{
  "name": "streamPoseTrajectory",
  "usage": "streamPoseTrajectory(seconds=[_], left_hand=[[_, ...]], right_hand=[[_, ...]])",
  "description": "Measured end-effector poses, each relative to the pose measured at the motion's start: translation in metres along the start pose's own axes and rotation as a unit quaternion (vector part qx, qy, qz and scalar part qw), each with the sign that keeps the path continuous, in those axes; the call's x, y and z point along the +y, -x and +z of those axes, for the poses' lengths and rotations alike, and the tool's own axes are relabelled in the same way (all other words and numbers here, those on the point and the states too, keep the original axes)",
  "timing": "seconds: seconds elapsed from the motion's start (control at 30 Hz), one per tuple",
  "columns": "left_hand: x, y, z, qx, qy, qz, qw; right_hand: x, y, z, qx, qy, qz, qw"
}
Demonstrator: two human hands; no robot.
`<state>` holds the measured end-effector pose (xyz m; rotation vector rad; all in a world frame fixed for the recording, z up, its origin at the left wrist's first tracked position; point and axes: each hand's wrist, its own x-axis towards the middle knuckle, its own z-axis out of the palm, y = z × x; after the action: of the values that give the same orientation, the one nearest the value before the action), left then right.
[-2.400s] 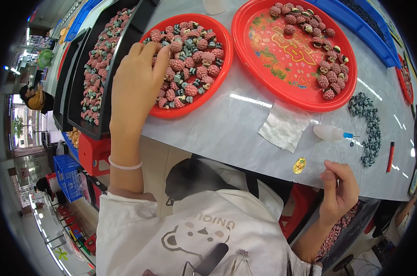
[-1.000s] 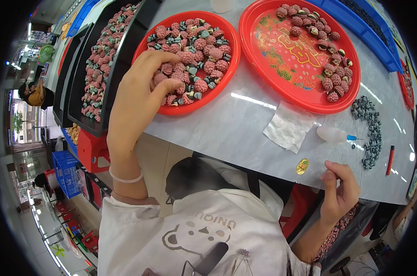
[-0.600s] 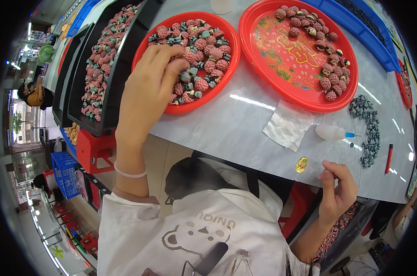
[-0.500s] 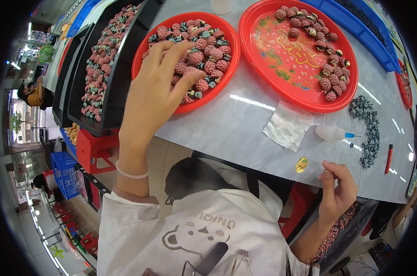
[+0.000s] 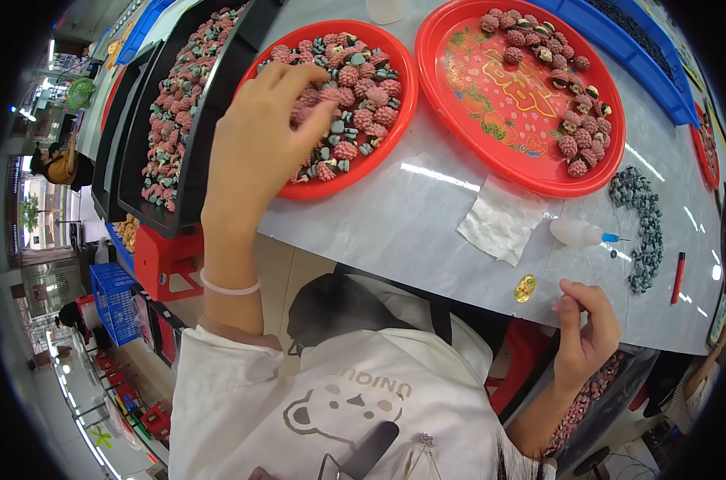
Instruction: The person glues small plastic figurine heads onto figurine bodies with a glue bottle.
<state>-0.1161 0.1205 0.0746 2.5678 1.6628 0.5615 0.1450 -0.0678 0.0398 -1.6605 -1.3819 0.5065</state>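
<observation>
My left hand (image 5: 263, 128) reaches into the round red tray (image 5: 407, 120), its thumb and fingers bent but apart over the pieces. That tray holds many pink bumpy ball-shaped pieces (image 5: 376, 97) mixed with small dark and grey-green ones. Some pink pieces lie under and between the fingers, with no firm grip visible on any. At the table's near edge, my right hand (image 5: 588, 332) is curled, thumb and forefinger close together and nothing visible in them. Closest to it is a small gold oval item (image 5: 525, 288). Beyond that lie a white squeeze bottle (image 5: 575, 232) with a blue needle tip and a crumpled white tissue (image 5: 503, 220).
A second red tray (image 5: 483, 120) carries pink pieces along its right side. Small dark pieces (image 5: 643, 228) lie heaped near a red pen (image 5: 678, 278). Black trays (image 5: 203, 104) of pieces stand at the left, blue trays (image 5: 659, 76) at the back right. A red stool (image 5: 163, 264) is below left.
My left hand has drawn slightly left and its fingers have bent closer together among the pieces. Some pieces in that tray have shifted. The right hand stays in place.
</observation>
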Motion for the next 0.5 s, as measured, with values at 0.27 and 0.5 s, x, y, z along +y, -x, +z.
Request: streamPoseTrajectory(seconds=[0.27,0.5], left_hand=[[-0.002,0.000,-0.019,-0.044,0.122,-0.046,0.990],[-0.011,0.008,-0.025,-0.062,0.100,-0.059,0.991]], right_hand=[[0.001,-0.003,0.002,0.022,0.008,-0.018,1.000],[0.006,-0.004,0.002,0.033,-0.011,-0.021,0.999]])
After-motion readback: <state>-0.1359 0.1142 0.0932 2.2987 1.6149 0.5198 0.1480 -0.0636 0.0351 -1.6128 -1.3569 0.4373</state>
